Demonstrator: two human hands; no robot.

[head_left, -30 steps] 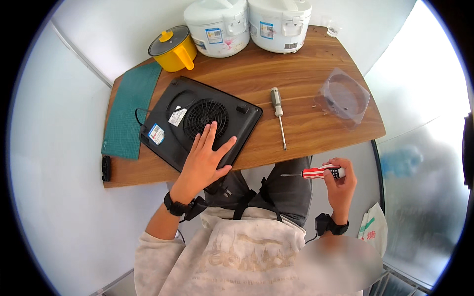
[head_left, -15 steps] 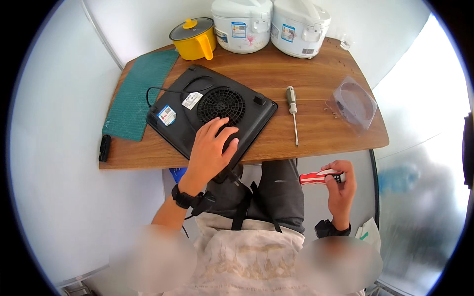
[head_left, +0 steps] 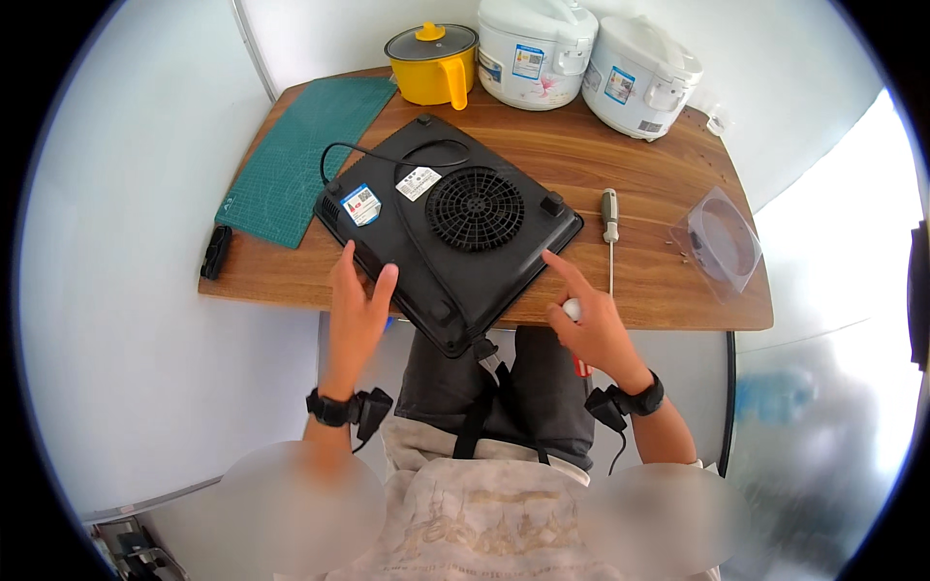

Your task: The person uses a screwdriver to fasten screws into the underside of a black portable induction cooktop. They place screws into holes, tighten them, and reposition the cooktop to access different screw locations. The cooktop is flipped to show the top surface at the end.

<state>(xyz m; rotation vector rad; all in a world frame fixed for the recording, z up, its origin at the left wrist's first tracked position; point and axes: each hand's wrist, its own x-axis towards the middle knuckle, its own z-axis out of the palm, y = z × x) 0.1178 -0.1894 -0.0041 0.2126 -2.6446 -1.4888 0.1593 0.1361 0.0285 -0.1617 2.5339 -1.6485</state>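
A black induction cooker lies upside down on the table, its round fan grille and stickers facing up. Its front corner reaches over the table edge, where the power plug hangs. My left hand is open at the cooker's left front side, thumb and fingers apart. On the right, my right hand curls around a red-and-white screwdriver, mostly hidden by the palm. Its index finger points at the cooker's right front edge; whether it touches I cannot tell.
A second screwdriver with a grey-green handle lies right of the cooker. Clear plastic packaging sits farther right. A green cutting mat and a black object are left. Behind stand a yellow pot and two white rice cookers.
My left hand has moved off the cooker's underside to its left side. My right hand has brought the red-and-white screwdriver up to the cooker's right edge. The view has shifted slightly.
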